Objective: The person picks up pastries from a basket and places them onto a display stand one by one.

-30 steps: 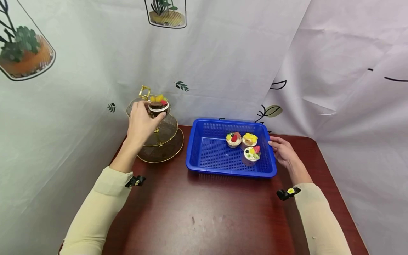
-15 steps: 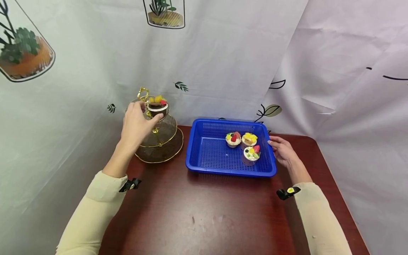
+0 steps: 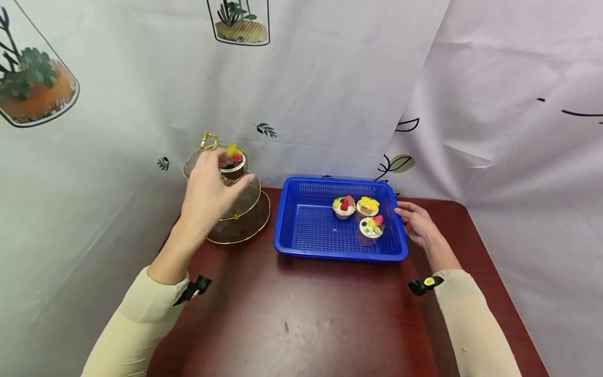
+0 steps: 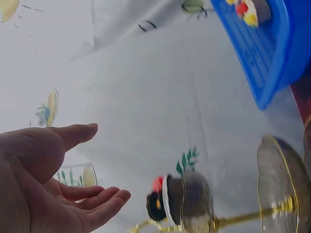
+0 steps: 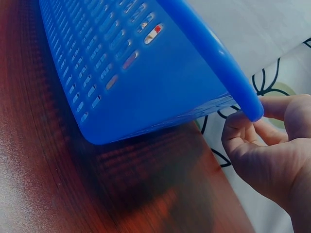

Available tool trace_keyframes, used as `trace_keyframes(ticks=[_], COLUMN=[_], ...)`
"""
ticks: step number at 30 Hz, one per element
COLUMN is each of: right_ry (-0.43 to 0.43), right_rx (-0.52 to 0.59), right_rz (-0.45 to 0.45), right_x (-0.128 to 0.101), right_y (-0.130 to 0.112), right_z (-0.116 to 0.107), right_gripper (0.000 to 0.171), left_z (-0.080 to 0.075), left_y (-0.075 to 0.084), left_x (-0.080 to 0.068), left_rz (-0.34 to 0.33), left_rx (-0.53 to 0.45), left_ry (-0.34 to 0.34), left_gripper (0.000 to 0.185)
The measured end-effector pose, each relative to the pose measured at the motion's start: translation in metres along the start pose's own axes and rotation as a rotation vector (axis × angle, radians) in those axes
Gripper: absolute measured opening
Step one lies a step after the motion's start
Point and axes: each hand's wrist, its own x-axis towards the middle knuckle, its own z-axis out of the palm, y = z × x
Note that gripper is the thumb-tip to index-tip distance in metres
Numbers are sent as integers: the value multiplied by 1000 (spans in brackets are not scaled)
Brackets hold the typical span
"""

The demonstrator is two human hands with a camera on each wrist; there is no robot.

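A dark chocolate dessert cup (image 3: 234,170) topped with yellow and red fruit sits on the top tier of the gold-rimmed tiered stand (image 3: 249,222). My left hand (image 3: 207,193) is beside it, thumb and fingers spread. In the left wrist view, a gap separates that hand (image 4: 53,179) from the cup (image 4: 189,199). My right hand (image 3: 418,225) holds the right rim of a blue plastic basket (image 3: 339,255). The right wrist view has its fingers (image 5: 238,133) curled at the basket's rim (image 5: 250,104).
Three fruit-topped dessert cups stand in the basket's right half: one with a strawberry (image 3: 344,208), one with yellow fruit (image 3: 367,207), one with mixed fruit (image 3: 370,231). The reddish-brown table (image 3: 301,314) meets a patterned white cloth backdrop (image 3: 330,104).
The left hand has released the chocolate dessert cup on the top tier, its thumb and fingers moving apart and slightly back. The right hand and basket have stayed put.
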Motion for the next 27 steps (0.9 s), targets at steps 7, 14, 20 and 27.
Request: trace_keyframes(ticks=[7,14,20,27], right_ry=[10,12,20,12], right_rx=[-5,-33,-39,-21], right_rz=[3,17,11,-2], right_x=[-1,-4,-5,-3], right_y=[-1,1,2,0], right_z=[1,2,2,2], right_gripper=[29,36,35,34], left_z=[27,65,98,139], left_y=[8,9,8,10], left_x=[-5,-10,-11,-17], left_rz=[48,53,52,44], left_rx=[-54,-110,-151,-180], left_ry=[-125,-219,-278,-321], left_gripper=[72,81,81,82])
